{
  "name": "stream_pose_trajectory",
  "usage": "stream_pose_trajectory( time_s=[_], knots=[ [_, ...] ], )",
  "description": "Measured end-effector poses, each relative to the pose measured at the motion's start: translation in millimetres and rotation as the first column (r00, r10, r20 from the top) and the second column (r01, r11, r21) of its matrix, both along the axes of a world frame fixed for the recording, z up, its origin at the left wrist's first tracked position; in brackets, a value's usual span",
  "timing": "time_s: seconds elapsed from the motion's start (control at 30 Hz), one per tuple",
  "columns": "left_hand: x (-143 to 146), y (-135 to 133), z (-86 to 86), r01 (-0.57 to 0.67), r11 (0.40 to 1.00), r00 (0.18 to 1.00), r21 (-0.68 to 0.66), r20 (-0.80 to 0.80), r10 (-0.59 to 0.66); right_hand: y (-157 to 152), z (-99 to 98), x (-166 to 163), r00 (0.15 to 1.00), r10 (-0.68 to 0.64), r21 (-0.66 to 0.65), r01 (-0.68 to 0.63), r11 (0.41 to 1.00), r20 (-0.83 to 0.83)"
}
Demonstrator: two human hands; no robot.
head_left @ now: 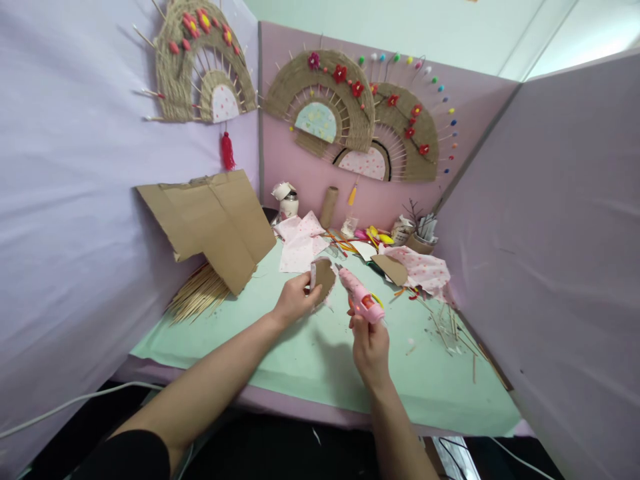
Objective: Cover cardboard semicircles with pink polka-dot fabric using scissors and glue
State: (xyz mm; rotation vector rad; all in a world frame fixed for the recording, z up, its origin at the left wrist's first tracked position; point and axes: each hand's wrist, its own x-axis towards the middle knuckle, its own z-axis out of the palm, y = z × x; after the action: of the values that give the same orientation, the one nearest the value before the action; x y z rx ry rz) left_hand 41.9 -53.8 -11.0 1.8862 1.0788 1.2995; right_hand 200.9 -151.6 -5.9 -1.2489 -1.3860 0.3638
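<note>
My left hand (pixel 295 300) is closed on a small cardboard semicircle (pixel 324 277) with patterned fabric along its edge, holding it upright above the green table mat (pixel 280 347). My right hand (pixel 370 343) grips a pink glue gun (pixel 361 297) whose nozzle points up and left, close to the cardboard piece. Both hands hover over the middle of the mat.
A large folded cardboard sheet (pixel 215 220) leans at the left over a bundle of wooden sticks (pixel 197 293). Pink fabric pieces (pixel 300 243), a cardboard tube (pixel 329 207), jars and scattered sticks (pixel 450 330) crowd the back and right. Woven fan decorations (pixel 320 100) hang on the walls.
</note>
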Motion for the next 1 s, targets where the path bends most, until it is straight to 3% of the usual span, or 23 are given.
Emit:
stream_pose_trajectory(
  time_s=[0.1,0.23,0.33,0.4,0.47,0.53,0.63,0.73,0.8,0.87,0.93,0.97,1.0],
  knots=[
    [-0.3,5.5,1.5,0.090,0.980,0.973,-0.180,0.226,-0.048,0.2,4.3,14.5,0.993,-0.119,0.016,0.119,0.993,0.010],
    [-2.0,10.5,6.0,0.287,0.876,0.885,-0.387,0.457,-0.088,4.7,9.6,63.3,0.912,-0.353,0.032,0.354,0.935,0.209],
    [-2.8,11.4,7.2,0.407,0.781,0.828,-0.473,0.552,-0.097,2.7,2.2,113.1,0.743,-0.394,-0.023,0.481,0.876,0.541],
    [-2.9,11.1,6.9,0.457,0.742,0.801,-0.491,0.591,-0.102,-3.2,-8.6,142.7,0.584,-0.393,-0.063,0.609,0.791,0.710],
    [-3.1,10.4,6.6,0.484,0.715,0.791,-0.505,0.602,-0.111,-10.9,-21.1,164.0,0.458,-0.324,-0.105,0.693,0.713,0.828],
    [-3.2,9.5,6.7,0.496,0.695,0.792,-0.520,0.599,-0.117,-17.7,-31.5,175.9,0.388,-0.267,-0.145,0.763,0.630,0.882],
    [-3.3,8.9,6.9,0.514,0.678,0.788,-0.525,0.601,-0.132,-25.3,-34.9,179.8,0.409,-0.200,-0.237,0.792,0.563,0.890],
    [-3.4,8.7,6.1,0.534,0.669,0.781,-0.517,0.605,-0.155,-31.9,-17.3,173.4,0.481,-0.220,-0.311,0.791,0.527,0.849],
    [-3.8,7.9,5.8,0.552,0.664,0.771,-0.505,0.612,-0.176,-32.0,4.1,163.1,0.489,-0.335,-0.239,0.785,0.571,0.805],
    [-4.9,5.8,6.5,0.587,0.647,0.756,-0.486,0.615,-0.224,-22.7,27.2,145.2,0.604,-0.390,-0.142,0.647,0.749,0.695],
    [-6.5,2.7,8.0,0.639,0.605,0.739,-0.475,0.597,-0.312,-1.9,45.3,119.0,0.855,-0.233,-0.188,0.352,0.917,0.462],
    [-7.4,1.0,9.0,0.664,0.577,0.730,-0.476,0.580,-0.362,11.9,50.6,103.5,0.946,-0.100,-0.257,0.184,0.949,0.309],
    [-8.3,-0.5,9.9,0.684,0.552,0.720,-0.477,0.560,-0.409,26.9,53.1,87.3,0.988,0.046,-0.333,0.007,0.943,0.148]
  ],
)
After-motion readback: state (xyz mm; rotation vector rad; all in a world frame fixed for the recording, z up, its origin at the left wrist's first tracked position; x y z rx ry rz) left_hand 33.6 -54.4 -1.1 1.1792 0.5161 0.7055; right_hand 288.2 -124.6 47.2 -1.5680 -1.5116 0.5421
